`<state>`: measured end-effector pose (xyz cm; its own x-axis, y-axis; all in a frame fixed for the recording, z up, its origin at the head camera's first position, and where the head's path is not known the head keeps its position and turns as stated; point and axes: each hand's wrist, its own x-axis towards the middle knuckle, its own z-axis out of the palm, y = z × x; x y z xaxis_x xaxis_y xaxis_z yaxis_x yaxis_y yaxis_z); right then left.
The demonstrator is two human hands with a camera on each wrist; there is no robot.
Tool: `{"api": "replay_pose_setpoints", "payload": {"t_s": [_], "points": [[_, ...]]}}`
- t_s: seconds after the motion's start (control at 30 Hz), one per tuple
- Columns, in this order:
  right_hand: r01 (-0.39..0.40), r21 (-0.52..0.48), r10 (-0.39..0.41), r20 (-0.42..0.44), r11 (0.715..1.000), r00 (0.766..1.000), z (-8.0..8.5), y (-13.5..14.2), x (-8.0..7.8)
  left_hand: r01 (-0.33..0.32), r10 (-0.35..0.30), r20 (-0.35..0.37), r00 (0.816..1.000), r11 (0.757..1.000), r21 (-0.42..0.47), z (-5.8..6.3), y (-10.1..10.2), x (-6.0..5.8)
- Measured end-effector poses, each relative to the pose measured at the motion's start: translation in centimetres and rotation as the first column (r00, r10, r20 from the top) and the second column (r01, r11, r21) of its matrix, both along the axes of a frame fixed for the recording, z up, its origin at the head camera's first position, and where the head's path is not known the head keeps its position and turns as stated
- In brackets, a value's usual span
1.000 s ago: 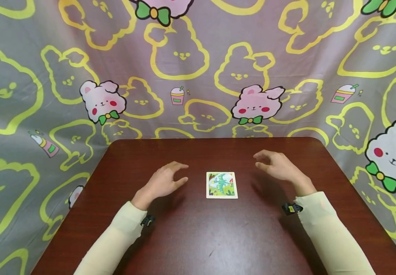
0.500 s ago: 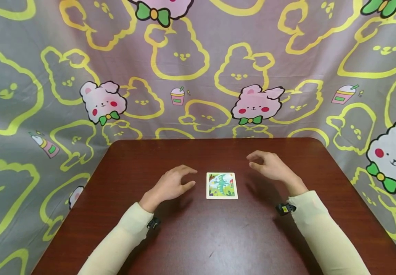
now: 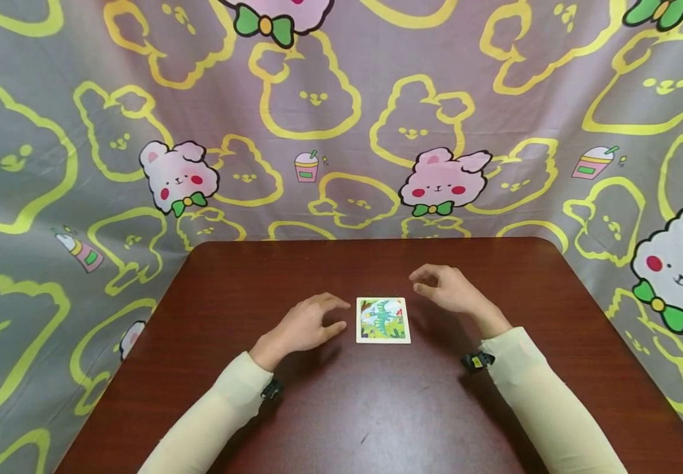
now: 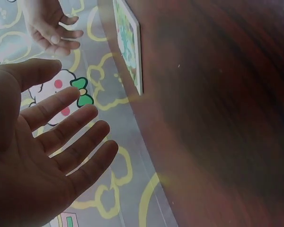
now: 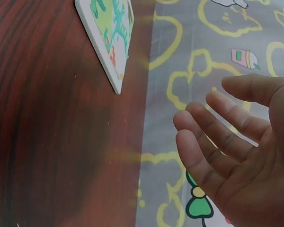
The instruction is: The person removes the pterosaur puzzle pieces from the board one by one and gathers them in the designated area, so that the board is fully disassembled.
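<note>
Two cream sleeves, one on the left arm (image 3: 211, 411) and one on the right arm (image 3: 549, 392), come in from the near side, and a small black device sits at each cuff, the left device (image 3: 271, 390) and the right device (image 3: 478, 361) both on the inner side. Between the arms spreads the dark reddish-brown desk (image 3: 377, 401), glossy in the middle. Further on, the square picture board (image 3: 383, 320) lies flat on the desk between the two hands. It is built like a shallow frame: a pale border runs all round, and inside it is a picture with a green striped winged creature, plants along the bottom and red at the top right; whether that picture is a loose insert or one piece with the border, I cannot tell. The left hand (image 3: 303, 326) hovers just beside the board's left edge, its grip apart, thumb and fingers spread around nothing. The right hand (image 3: 453, 289) hovers near the far right corner, its grip also apart, fingers loosely bent, palm turned inward. Behind the desk's far edge hangs a grey cloth (image 3: 318, 66) with yellow outlined animals, pink-cheeked bunny heads and three printed lidded drink cups, each with a green straw.
</note>
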<state>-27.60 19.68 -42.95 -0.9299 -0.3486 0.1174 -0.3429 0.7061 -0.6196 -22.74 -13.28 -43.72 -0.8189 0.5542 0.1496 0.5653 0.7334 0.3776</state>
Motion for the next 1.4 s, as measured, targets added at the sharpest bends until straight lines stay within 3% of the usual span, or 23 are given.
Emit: {"api": "replay_pose_setpoints", "payload": {"t_s": [0.7,0.93,1.2,1.4], "points": [[-0.044,-0.013,0.044,0.005,0.999,0.999,-1.4,-2.7,-0.6,0.124,-0.122,0.026,0.992,0.99,-0.07,-1.5,1.7,0.5],[-0.054,-0.084,0.063,0.1,0.995,0.993,-2.0,-3.4,-0.9,0.145,-0.14,0.063,0.988,0.986,-0.086,-1.9,2.0,0.5],[-0.073,-0.066,0.078,0.068,0.995,0.995,-2.7,-4.1,-1.4,0.177,-0.17,0.074,0.983,0.979,-0.097,-2.0,2.4,0.5],[-0.09,-0.067,0.097,0.113,0.994,0.989,-3.1,-4.6,-1.6,0.209,-0.201,0.074,0.977,0.97,-0.124,-2.4,2.6,0.5]]}}
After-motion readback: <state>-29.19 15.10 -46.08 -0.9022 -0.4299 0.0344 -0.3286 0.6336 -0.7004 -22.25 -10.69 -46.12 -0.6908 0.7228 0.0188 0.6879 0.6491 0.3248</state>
